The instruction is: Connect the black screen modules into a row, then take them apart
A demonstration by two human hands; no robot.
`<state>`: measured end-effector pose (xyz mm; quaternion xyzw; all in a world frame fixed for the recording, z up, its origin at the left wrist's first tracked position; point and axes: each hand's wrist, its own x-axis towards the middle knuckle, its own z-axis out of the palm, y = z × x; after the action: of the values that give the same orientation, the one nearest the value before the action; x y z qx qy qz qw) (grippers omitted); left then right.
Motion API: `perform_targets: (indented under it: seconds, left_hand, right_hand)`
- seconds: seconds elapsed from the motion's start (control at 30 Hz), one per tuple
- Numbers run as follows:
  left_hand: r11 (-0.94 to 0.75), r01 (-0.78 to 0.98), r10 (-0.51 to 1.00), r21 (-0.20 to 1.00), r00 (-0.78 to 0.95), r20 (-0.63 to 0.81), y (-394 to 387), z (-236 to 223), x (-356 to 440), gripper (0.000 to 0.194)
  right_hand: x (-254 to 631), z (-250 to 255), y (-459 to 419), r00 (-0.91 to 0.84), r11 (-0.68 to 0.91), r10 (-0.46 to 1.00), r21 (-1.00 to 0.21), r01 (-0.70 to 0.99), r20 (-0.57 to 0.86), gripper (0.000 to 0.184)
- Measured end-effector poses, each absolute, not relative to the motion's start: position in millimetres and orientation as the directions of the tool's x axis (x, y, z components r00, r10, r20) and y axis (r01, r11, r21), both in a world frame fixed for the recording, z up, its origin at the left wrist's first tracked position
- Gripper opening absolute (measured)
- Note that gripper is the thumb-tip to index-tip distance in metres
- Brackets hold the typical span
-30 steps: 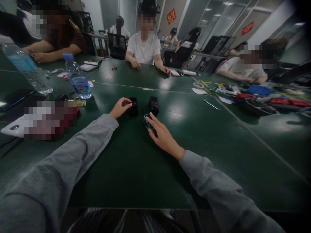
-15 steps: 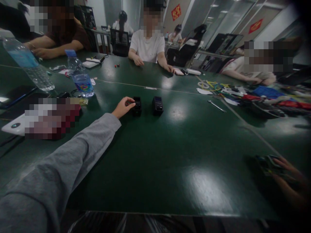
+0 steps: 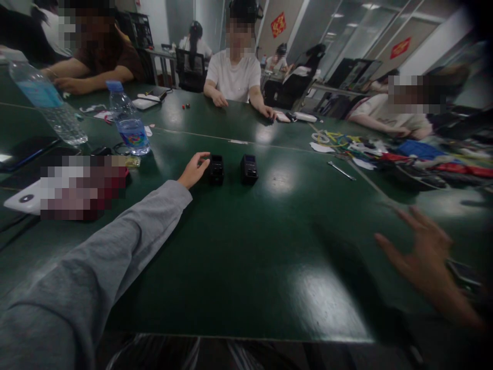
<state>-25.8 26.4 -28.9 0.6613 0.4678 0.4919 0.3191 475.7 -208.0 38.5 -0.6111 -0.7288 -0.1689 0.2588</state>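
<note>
Two small black box-shaped devices stand side by side on the green table: a left one (image 3: pixel 217 170) and a right one (image 3: pixel 250 169). My left hand (image 3: pixel 194 169), in a grey sleeve, is at the left side of the left device. Its thumb and fingers are apart, the fingertips close to or touching the casing. Over the right part of the table my right hand (image 3: pixel 425 257) is held with fingers spread and nothing in it. Partly hidden behind its wrist lies a dark flat object (image 3: pixel 466 272), whose kind I cannot make out.
A larger water bottle (image 3: pixel 46 103) and a smaller one (image 3: pixel 129 126) stand at the left, near a white phone (image 3: pixel 23 200). A wrench (image 3: pixel 341 170) lies right of the devices, before a heap of cables (image 3: pixel 423 154). Several people sit around the table.
My right hand has let go of the dark flat object and moved left and up, its fingers now spread. My left hand has drawn slightly left from the left device.
</note>
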Motion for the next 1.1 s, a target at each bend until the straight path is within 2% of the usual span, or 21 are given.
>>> perform_targets:
  seconds: [0.07, 0.17, 0.27, 0.33, 0.47, 0.57, 0.73, 0.8, 0.93, 1.1]
  left_hand:
    - [-0.382, 0.292, 0.924, 0.877, 0.099, 0.369, 29, -32, -28, 0.031]
    - [-0.397, 0.263, 0.918, 0.88, 0.101, 0.384, 34, -37, -30, 0.035]
    - [-0.399, 0.256, 0.917, 0.881, 0.137, 0.376, 34, -37, -30, 0.047]
    - [-0.407, 0.262, 0.911, 0.875, 0.189, 0.367, 31, -35, -30, 0.05]
    - [-0.398, 0.225, 0.912, 0.889, 0.205, 0.356, 26, -28, -28, 0.033]
    - [-0.388, 0.187, 0.914, 0.902, 0.199, 0.352, 25, -25, -27, 0.022]
    - [-0.307, 0.122, 0.887, 0.944, 0.396, 0.238, 18, -19, -25, 0.014]
    - [-0.322, 0.084, 0.905, 0.943, 0.319, 0.281, 14, -17, -24, 0.015]
    - [-0.361, 0.042, 0.932, 0.931, 0.053, 0.359, 13, -16, -23, 0.016]
    - [-0.341, 0.05, 0.938, 0.939, 0.086, 0.336, 17, -20, -23, 0.017]
  right_hand:
    - [427, 29, -182, -0.189, 0.289, 0.812, -0.098, 0.952, 0.553, 0.061]
    - [338, 16, -148, -0.393, 0.491, 0.811, -0.139, 0.86, 0.434, 0.061]
    - [263, 10, -122, -0.514, 0.614, 0.771, -0.23, 0.755, 0.375, 0.062]
    - [227, 6, -108, -0.496, 0.624, 0.768, -0.297, 0.723, 0.405, 0.066]
    - [183, -4, -85, -0.352, 0.544, 0.808, -0.372, 0.752, 0.472, 0.069]
    - [165, -9, -75, -0.274, 0.492, 0.826, -0.394, 0.776, 0.492, 0.066]
    - [152, -13, -62, -0.224, 0.442, 0.86, -0.449, 0.776, 0.459, 0.064]
    - [152, -11, -65, -0.242, 0.453, 0.859, -0.45, 0.77, 0.451, 0.055]
    - [162, 1, -102, -0.358, 0.552, 0.824, -0.476, 0.685, 0.44, 0.041]
    - [208, 12, -185, -0.593, 0.647, 0.751, -0.497, 0.578, 0.289, 0.04]
